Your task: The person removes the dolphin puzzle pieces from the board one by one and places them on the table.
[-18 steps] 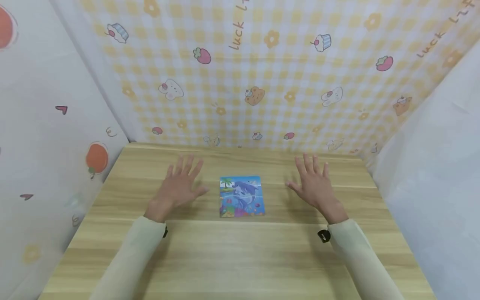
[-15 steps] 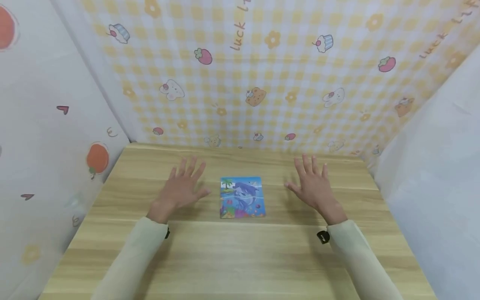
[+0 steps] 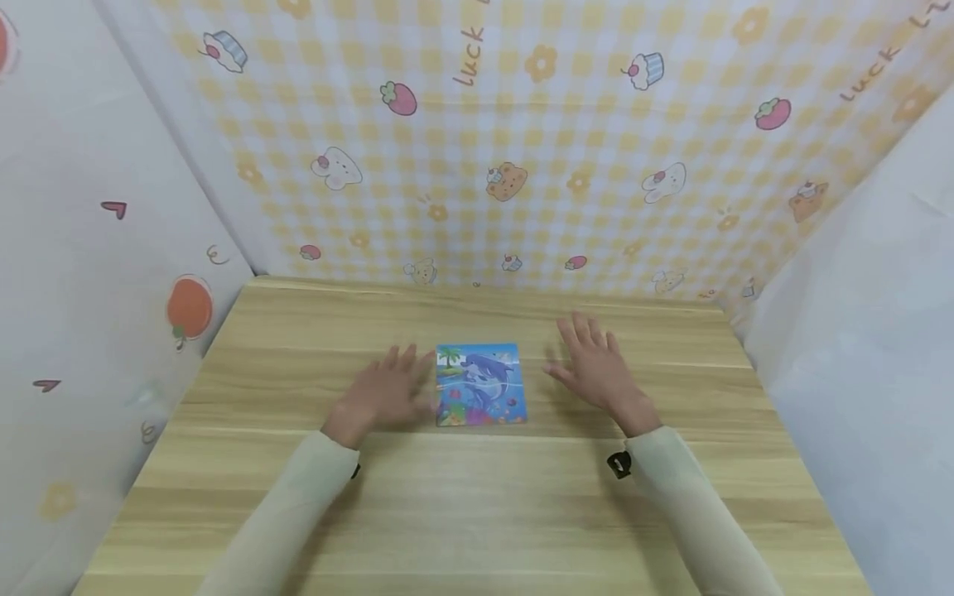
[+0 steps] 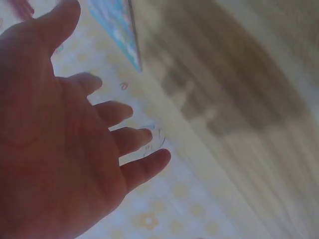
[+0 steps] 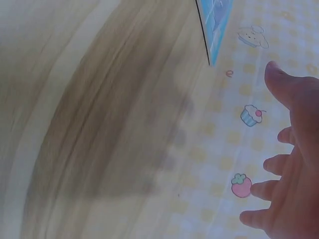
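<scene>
A square picture panel [image 3: 480, 385] with blue dolphins, a palm tree and coral lies flat on the wooden table. Close to its left edge is my left hand [image 3: 383, 393], blurred, fingers spread and holding nothing; whether it touches the panel I cannot tell. My right hand [image 3: 599, 377] hovers to the right of the panel, apart from it, with spread fingers and nothing held. In the left wrist view, the palm [image 4: 65, 134] faces the camera and a corner of the panel [image 4: 119, 30] shows at the top. The right wrist view shows the panel's corner [image 5: 215, 30] past the thumb.
The wooden table [image 3: 477, 505] ends at the back against a yellow checked cloth [image 3: 447, 141]. White cloth walls stand along the left [image 3: 97, 290] and right [image 3: 857, 348]. Both forearms wear pale sleeves, with a dark piece at each wrist.
Both hands have moved inward toward the panel, the left one right up near its left edge. The panel stays in place on the table; the head view has tilted slightly.
</scene>
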Motion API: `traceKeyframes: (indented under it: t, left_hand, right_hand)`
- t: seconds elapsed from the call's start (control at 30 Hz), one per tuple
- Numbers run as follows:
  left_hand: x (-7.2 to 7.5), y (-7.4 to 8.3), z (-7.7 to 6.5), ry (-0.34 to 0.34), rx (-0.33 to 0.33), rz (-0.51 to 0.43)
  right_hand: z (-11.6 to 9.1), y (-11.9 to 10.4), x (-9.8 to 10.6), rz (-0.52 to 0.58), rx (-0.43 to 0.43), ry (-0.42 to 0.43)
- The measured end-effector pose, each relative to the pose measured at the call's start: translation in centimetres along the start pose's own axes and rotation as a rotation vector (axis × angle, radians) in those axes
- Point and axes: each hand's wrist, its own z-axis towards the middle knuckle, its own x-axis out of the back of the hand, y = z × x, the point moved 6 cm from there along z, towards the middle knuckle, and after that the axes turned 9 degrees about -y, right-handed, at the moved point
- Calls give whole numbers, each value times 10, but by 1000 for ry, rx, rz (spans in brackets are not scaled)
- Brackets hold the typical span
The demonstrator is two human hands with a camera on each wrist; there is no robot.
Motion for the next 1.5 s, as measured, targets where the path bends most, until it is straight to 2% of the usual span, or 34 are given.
traceKeyframes:
  t: [0.1, 0.2, 0.4, 0.57, 0.87, 1.0, 1.13, 1.33, 1.5]
  left_hand:
    - [-10, 7, 4, -61, -10, 44]
    - [-19, 18, 8, -89, -42, 69]
    - [-33, 44, 20, -61, -117, 134]
    - [-40, 54, 25, -49, -125, 177]
    - [-37, 61, 27, 8, -130, 210]
    - [-37, 65, 31, -7, -129, 206]
    - [-37, 68, 35, -32, -93, 208]
    - [-33, 74, 38, -57, -50, 182]
    - [-30, 77, 41, -67, -28, 206]
  right_hand:
    - [4, -3, -6, 24, 9, -9]
    - [8, -6, -13, 24, 19, -21]
    - [16, -15, -26, 13, 42, -50]
    - [20, -23, -32, 17, 71, -57]
    - [34, -40, -37, 63, 116, -82]
    - [44, -51, -40, 101, 161, -83]
    - [54, -59, -39, 116, 208, -62]
    - [67, -65, -39, 139, 236, -67]
    - [76, -73, -38, 190, 270, -47]
